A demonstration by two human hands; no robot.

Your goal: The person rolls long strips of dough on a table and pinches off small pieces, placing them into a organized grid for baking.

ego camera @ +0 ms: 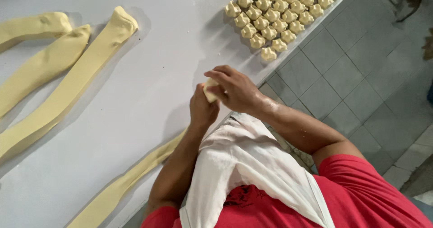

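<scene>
Dough piece (210, 91), small and pale yellow, is gripped between both hands above the white table (149, 75): the right hand (234, 90) is curled over it from above, the left hand (202, 108) is pressed to it from below. Shaped dough pieces (279, 11) are lined up at the table's edge, well apart; 3 long dough strips (58, 75) are laid at the far side, and 1 more strip (135, 174) is stretched beside the left forearm.

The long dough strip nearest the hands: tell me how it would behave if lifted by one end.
The long dough strip would probably droop and stretch, since it lies flat, thin and curving along the white table. It looks soft, so fingers would likely dent it. Its length suggests it may sag or tear under its own weight unless supported.
</scene>
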